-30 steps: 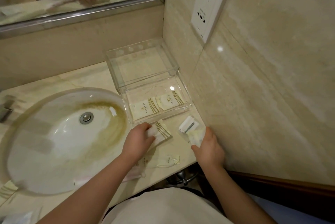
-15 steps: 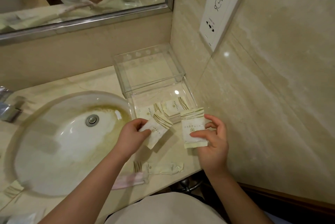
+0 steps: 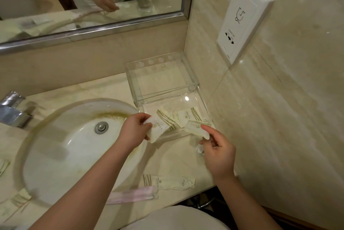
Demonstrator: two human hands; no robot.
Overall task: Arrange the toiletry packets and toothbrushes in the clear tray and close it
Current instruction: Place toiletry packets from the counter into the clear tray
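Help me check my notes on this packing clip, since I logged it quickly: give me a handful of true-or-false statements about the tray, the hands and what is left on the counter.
1. The clear tray has its lid shut. False: the lid stands open behind it.
2. Each hand holds a packet. True: the left hand and the right hand each pinch one.
3. Packets already lie in the tray. True.
4. The pink toothbrush is in the tray. False: it lies at the counter's near edge.
5. The sink is full of water. False: its drain shows bare.

Marble counter — clear tray, toothbrush, packet.
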